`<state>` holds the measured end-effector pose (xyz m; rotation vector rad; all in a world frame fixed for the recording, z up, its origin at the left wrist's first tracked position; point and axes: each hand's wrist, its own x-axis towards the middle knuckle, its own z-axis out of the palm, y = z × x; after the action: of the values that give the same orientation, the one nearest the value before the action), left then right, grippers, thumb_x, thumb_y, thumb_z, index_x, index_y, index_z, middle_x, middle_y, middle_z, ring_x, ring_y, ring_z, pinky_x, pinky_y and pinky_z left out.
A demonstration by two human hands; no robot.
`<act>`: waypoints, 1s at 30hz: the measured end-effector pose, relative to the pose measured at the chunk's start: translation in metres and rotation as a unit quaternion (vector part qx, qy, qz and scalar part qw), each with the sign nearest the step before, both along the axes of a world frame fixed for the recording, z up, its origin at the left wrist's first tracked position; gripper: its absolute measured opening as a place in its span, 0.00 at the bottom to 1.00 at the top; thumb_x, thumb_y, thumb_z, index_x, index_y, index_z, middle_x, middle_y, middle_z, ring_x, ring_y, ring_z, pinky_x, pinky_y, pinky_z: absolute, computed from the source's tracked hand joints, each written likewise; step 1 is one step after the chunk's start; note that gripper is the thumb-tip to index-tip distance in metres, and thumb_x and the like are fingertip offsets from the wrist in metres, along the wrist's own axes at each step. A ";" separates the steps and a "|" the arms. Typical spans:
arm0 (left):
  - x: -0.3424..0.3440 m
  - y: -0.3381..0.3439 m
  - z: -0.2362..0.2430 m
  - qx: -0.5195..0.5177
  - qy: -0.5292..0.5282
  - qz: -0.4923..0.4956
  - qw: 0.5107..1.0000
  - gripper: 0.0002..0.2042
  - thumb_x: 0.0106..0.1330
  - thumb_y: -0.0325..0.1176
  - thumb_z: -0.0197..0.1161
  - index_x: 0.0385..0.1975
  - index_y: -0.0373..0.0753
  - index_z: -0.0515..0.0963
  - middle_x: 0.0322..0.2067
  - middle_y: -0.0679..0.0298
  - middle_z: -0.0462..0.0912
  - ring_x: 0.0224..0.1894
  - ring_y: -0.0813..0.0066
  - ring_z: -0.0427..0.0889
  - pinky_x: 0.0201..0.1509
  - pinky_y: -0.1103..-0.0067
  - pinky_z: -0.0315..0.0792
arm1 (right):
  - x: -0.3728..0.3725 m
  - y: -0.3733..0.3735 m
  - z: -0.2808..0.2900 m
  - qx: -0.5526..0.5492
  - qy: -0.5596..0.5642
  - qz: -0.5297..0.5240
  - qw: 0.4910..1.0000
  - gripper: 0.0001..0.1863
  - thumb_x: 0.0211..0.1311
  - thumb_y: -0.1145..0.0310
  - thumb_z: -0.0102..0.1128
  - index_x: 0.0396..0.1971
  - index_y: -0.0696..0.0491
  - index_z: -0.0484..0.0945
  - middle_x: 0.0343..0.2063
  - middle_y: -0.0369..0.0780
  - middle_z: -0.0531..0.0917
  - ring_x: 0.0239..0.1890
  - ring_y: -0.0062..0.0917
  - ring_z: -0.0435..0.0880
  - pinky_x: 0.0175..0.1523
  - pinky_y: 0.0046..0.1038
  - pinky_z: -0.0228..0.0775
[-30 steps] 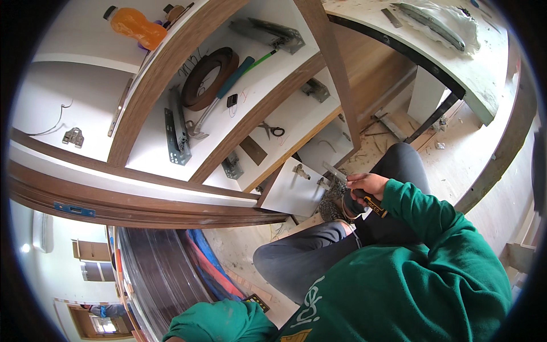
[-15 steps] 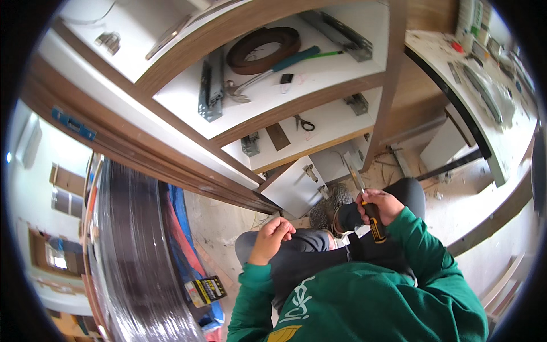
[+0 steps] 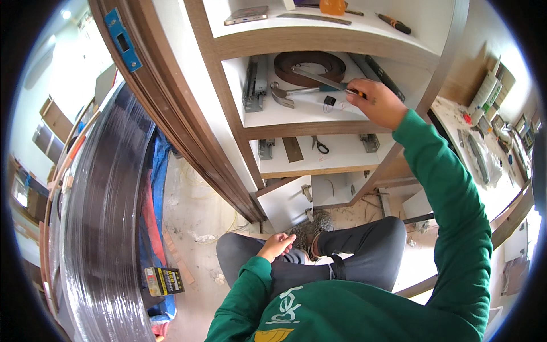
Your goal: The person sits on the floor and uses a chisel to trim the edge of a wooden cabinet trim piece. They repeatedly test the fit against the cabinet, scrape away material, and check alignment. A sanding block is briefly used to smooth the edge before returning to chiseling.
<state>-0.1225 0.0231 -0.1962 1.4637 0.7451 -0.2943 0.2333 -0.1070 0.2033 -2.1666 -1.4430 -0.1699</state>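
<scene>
My right hand [image 3: 376, 101] is reaching into the middle shelf of a cabinet [image 3: 319, 43], closed around the black-and-yellow handle of a flat-bladed tool [image 3: 320, 77] that resembles a chisel. Its metal blade points left, over a roll of brown edge banding [image 3: 282, 64]. Just below the blade lie a claw hammer [image 3: 282, 94] and a small black block [image 3: 330, 101]. Above my lap, my left hand [image 3: 276, 246] has its fingers curled together; whatever is in them, if anything, does not show.
Metal drawer slides [image 3: 254, 88] line the shelf sides. Scissors [image 3: 322, 148] and a brown strip [image 3: 293, 149] lie one shelf down. A phone [image 3: 247, 15] rests above. Plastic-wrapped panels [image 3: 99, 216] stand at left; a cluttered worktop [image 3: 456, 122] is at right.
My right hand has carried the flat-bladed tool up from above my knee into the middle shelf. The view has shifted, showing more of the upper shelf. My left hand stays curled above my lap.
</scene>
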 end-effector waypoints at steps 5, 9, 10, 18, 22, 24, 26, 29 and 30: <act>-0.003 0.004 -0.002 -0.030 0.007 0.026 0.999 0.20 0.75 0.54 0.63 0.39 0.41 0.80 0.32 0.68 0.83 0.30 0.77 0.81 0.33 0.78 0.74 | 0.022 0.069 -0.016 -0.027 -0.043 -0.041 0.998 0.15 0.72 0.62 0.59 0.50 0.55 0.83 0.46 0.52 0.85 0.49 0.48 0.86 0.55 0.44 0.77; -0.003 0.008 -0.006 -0.043 0.018 0.040 0.998 0.20 0.76 0.55 0.62 0.38 0.42 0.79 0.32 0.68 0.83 0.30 0.77 0.82 0.33 0.77 0.74 | 0.020 0.112 -0.024 -0.063 -0.129 -0.063 0.988 0.15 0.71 0.60 0.60 0.48 0.55 0.84 0.47 0.51 0.84 0.51 0.49 0.84 0.57 0.45 0.77; -0.004 0.009 -0.007 -0.047 0.025 0.039 0.998 0.20 0.76 0.55 0.62 0.38 0.42 0.79 0.32 0.68 0.83 0.30 0.77 0.82 0.33 0.77 0.74 | 0.019 0.120 -0.027 -0.077 -0.155 -0.071 0.982 0.16 0.70 0.60 0.60 0.48 0.55 0.84 0.48 0.51 0.84 0.51 0.50 0.83 0.57 0.46 0.76; -0.003 0.011 -0.016 -0.047 0.013 0.031 0.998 0.20 0.75 0.55 0.63 0.39 0.42 0.80 0.32 0.67 0.84 0.30 0.77 0.82 0.33 0.77 0.76 | 0.019 0.143 -0.041 -0.070 -0.193 -0.062 0.977 0.15 0.71 0.57 0.61 0.44 0.53 0.85 0.47 0.47 0.80 0.51 0.49 0.82 0.57 0.45 0.78; -0.003 0.012 -0.019 -0.036 0.004 0.032 0.999 0.21 0.75 0.55 0.63 0.40 0.40 0.81 0.32 0.66 0.85 0.30 0.76 0.82 0.33 0.77 0.76 | 0.016 0.135 -0.043 -0.093 -0.188 -0.058 0.976 0.18 0.73 0.53 0.59 0.51 0.49 0.84 0.54 0.47 0.79 0.58 0.46 0.81 0.61 0.47 0.76; -0.003 0.011 -0.020 -0.041 -0.004 0.040 0.998 0.22 0.74 0.56 0.64 0.39 0.39 0.80 0.32 0.66 0.84 0.28 0.77 0.81 0.31 0.77 0.75 | 0.012 0.129 -0.048 -0.094 -0.205 -0.055 0.973 0.20 0.73 0.52 0.59 0.56 0.48 0.82 0.54 0.46 0.79 0.59 0.46 0.80 0.62 0.48 0.75; -0.003 0.010 -0.021 -0.041 -0.015 0.045 0.998 0.24 0.73 0.58 0.65 0.36 0.38 0.80 0.29 0.67 0.84 0.24 0.79 0.80 0.25 0.79 0.72 | 0.009 0.125 -0.050 -0.072 -0.238 -0.053 0.967 0.23 0.72 0.51 0.61 0.59 0.49 0.81 0.52 0.44 0.79 0.57 0.45 0.79 0.61 0.47 0.75; -0.004 0.008 -0.022 -0.035 -0.016 0.051 0.998 0.24 0.73 0.58 0.65 0.36 0.38 0.80 0.29 0.66 0.84 0.24 0.79 0.80 0.25 0.79 0.73 | 0.006 0.120 -0.049 -0.042 -0.258 -0.048 0.964 0.24 0.71 0.51 0.63 0.60 0.49 0.81 0.50 0.44 0.79 0.55 0.44 0.79 0.60 0.46 0.75; -0.004 0.008 -0.022 -0.037 -0.023 0.052 0.998 0.24 0.73 0.58 0.65 0.36 0.38 0.81 0.29 0.66 0.84 0.23 0.79 0.80 0.26 0.78 0.73 | 0.005 0.118 -0.047 -0.040 -0.254 -0.051 0.965 0.25 0.71 0.51 0.63 0.60 0.49 0.81 0.50 0.44 0.79 0.54 0.43 0.79 0.60 0.46 0.75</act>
<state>-0.1261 0.0309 -0.2178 1.3523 0.7625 -0.2063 0.2378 0.0111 0.1561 -2.3732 -1.6242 -0.7650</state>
